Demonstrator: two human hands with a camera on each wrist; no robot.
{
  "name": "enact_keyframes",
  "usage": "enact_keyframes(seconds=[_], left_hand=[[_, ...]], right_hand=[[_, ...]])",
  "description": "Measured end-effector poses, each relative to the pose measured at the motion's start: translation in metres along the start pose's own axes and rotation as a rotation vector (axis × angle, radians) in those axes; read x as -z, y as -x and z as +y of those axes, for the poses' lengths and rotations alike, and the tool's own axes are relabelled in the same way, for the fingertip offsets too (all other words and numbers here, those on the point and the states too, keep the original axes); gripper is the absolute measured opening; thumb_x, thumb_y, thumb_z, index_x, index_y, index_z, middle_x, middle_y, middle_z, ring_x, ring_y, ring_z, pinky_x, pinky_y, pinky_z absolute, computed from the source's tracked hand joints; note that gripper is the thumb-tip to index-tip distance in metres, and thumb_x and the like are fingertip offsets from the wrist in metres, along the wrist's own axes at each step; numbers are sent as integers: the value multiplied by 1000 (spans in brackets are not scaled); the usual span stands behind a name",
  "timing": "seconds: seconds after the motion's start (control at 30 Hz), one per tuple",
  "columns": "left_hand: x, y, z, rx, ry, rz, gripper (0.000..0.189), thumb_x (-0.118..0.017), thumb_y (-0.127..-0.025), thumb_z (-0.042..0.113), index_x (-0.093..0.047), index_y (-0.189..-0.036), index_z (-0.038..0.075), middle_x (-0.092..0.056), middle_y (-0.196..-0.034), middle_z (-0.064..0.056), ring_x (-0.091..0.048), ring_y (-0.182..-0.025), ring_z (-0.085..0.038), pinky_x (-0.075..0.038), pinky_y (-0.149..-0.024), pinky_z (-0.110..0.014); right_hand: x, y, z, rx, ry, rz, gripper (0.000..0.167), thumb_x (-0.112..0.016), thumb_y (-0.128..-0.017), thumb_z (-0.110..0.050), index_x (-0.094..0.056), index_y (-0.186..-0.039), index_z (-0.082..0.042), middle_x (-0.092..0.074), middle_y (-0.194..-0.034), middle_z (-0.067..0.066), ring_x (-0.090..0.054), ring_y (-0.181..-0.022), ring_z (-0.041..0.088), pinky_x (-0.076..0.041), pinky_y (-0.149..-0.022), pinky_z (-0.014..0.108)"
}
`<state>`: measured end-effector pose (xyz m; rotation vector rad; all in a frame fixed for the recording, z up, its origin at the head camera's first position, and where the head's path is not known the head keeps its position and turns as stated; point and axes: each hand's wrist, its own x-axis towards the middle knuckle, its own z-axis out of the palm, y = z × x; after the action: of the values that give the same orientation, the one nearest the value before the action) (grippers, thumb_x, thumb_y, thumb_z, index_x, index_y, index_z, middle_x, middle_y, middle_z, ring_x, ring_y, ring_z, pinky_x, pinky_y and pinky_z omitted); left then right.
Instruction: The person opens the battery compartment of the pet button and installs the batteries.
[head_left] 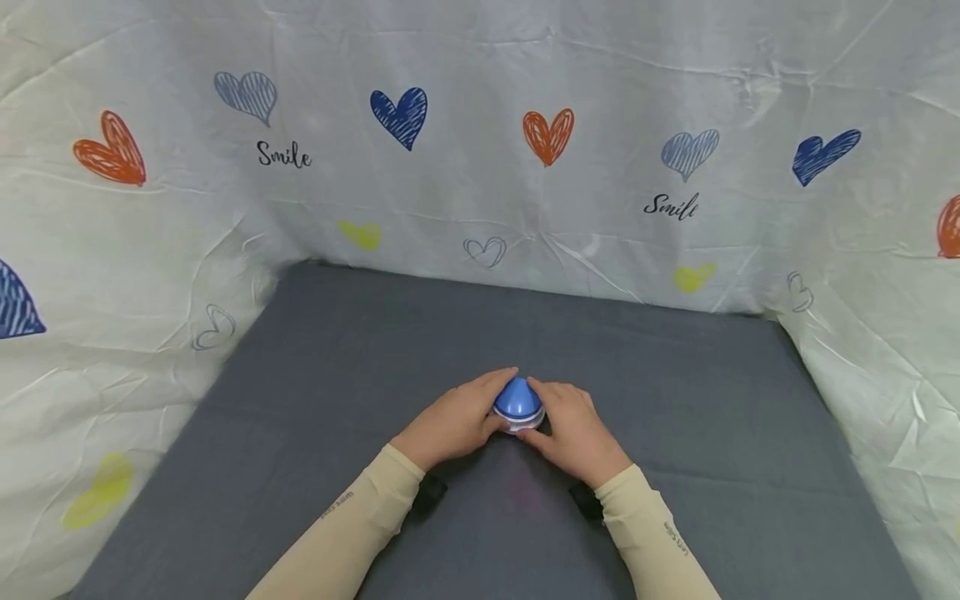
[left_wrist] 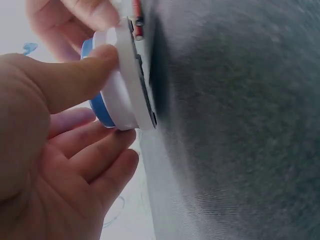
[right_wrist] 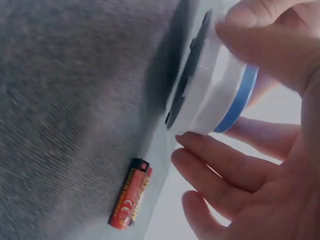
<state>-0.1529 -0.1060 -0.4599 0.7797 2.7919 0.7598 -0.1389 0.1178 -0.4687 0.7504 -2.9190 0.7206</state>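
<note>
Both hands hold a round device (head_left: 519, 400) with a blue cone-shaped top and a white base, low over the middle of the grey cloth. My left hand (head_left: 457, 417) grips its left side, thumb on the white base (left_wrist: 117, 92) and fingers around the far edge. From the other side my right hand (head_left: 577, 429) grips it the same way. In the wrist views the device's dark underside (right_wrist: 189, 80) with small feet faces the cloth, close above it. A red-and-black battery (right_wrist: 131, 195) lies on the cloth near the right hand's fingers.
Grey cloth (head_left: 360, 350) covers the table. White sheeting (head_left: 465, 192) printed with hearts and the word Smile stands at the back and along both sides. Dark wrist-worn pieces (head_left: 430, 494) show under the cream sleeves (head_left: 352, 517).
</note>
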Motion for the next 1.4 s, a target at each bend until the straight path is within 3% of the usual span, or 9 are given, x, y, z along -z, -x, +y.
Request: enact_keyframes(seconds=[0.1,0.2,0.4,0.57,0.97,1.17,1.4], left_hand=[[5,0,-1,47,98,-15,74,-70,-107,29,-34,-170,14,-45,-170,-11,-50,-155,-29,-44,-122,-49],[10,1,-2,79,128,-15,75,-71,-106,32,-35,-170,16,-46,-170,-10,-50,-155,-29,-44,-123,-50],[12,2,-3,67,135,-34,70,-71,-107,33,-41,-168,14,-49,-168,-11,-51,-153,-30,-45,-122,-51],[11,6,-8,66,168,-67,78,-79,-100,35,-43,-166,16,-50,-167,-9,-51,-153,-29,-44,-122,-51],[14,2,1,98,64,1,73,-80,-99,39,-51,-162,15,-62,-150,-11,-64,-136,-27,-52,-113,-49],[17,2,5,111,83,6,71,-80,-100,35,-52,-160,10,-63,-155,-12,-63,-141,-28,-50,-117,-49],[18,2,7,110,105,28,66,-77,-103,36,-54,-158,9,-73,-141,-11,-73,-123,-22,-57,-105,-46]], right_hand=[[5,-1,-1,-37,-56,-28,82,-91,-90,-30,-53,-158,-3,-65,-149,19,-60,-139,40,-41,-117,63],[6,-3,-2,-33,-52,-37,81,-90,-91,-29,-52,-159,-4,-64,-149,19,-59,-139,40,-41,-117,63],[5,-2,-1,-33,-51,-31,75,-86,-95,-30,-53,-158,-5,-65,-149,17,-60,-139,38,-40,-118,62],[1,2,0,-41,-92,-50,73,-83,-98,-33,-53,-159,-5,-65,-151,16,-60,-141,37,-38,-120,63],[8,3,3,-61,-46,-23,71,-79,-100,-37,-53,-159,-6,-67,-149,17,-66,-134,37,-42,-115,64],[11,1,5,-57,-42,-1,64,-78,-99,-25,-55,-157,-7,-69,-147,14,-68,-131,34,-42,-117,62],[11,1,6,-37,-44,57,57,-73,-100,-20,-59,-153,-5,-73,-140,15,-72,-121,32,-45,-115,61]])
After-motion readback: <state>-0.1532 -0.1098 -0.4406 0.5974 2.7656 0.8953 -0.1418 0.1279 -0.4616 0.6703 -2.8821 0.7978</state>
